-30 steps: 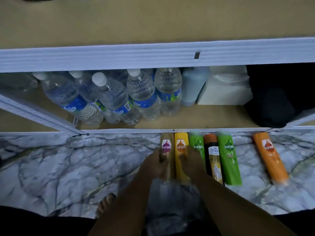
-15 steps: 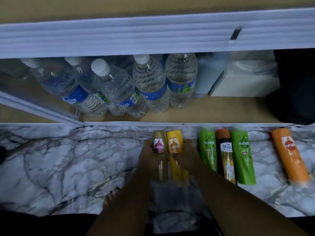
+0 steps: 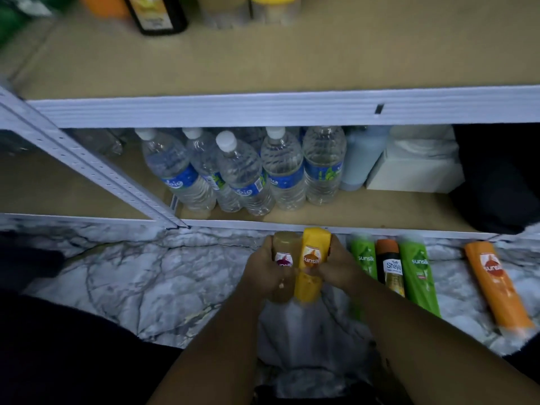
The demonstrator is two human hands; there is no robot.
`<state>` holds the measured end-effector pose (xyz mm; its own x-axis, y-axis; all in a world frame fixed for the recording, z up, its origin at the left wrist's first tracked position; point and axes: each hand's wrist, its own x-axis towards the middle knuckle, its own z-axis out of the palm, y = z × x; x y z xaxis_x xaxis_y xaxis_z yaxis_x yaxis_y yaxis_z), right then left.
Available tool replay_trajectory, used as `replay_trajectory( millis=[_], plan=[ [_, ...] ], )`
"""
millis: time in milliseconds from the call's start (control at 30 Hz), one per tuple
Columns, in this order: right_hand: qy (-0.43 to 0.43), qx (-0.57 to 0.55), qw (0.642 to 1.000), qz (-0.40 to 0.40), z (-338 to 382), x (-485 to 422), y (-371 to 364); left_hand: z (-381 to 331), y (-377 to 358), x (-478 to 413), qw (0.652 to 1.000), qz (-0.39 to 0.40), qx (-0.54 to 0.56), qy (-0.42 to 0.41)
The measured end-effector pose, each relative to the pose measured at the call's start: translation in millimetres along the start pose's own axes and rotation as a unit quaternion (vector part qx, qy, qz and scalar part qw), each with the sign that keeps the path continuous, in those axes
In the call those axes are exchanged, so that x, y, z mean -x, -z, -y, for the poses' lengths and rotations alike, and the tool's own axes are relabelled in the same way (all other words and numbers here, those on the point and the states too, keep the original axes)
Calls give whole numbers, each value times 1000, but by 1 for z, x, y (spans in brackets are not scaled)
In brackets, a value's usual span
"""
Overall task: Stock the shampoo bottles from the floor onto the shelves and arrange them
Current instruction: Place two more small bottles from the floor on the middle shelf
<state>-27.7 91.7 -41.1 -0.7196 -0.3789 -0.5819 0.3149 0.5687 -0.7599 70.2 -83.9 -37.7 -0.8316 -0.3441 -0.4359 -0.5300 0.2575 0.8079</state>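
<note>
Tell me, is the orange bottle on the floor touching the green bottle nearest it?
Apart. The head view shows marble floor between the orange bottle and green bottle.

A yellow bottle [image 3: 311, 258] and a golden-brown bottle [image 3: 285, 249] were noted, with a first green bottle [image 3: 363, 258], a black bottle [image 3: 391, 266] (orange-capped), a second green bottle [image 3: 418, 271] and an orange bottle [image 3: 496, 285]; the floor [image 3: 146, 273] was marbled grey-and-white.
</note>
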Motion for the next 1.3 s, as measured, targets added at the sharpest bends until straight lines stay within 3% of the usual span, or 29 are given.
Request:
replay_trajectory(
  millis=[267,533,867,1300],
  plan=[
    [131,97,986,-12,31,56,21,-39,17,49,993,-23,-84,-85],
    [185,170,967,-42,33,98,17,-48,16,84,988,-43,-92,-114],
    [159,202,966,-30,15,111,10,-46,15,97,988,-34,-120,-87],
    [156,248,955,-35,13,108,3,-41,12,94,967,-1,-237,-93]
  ],
)
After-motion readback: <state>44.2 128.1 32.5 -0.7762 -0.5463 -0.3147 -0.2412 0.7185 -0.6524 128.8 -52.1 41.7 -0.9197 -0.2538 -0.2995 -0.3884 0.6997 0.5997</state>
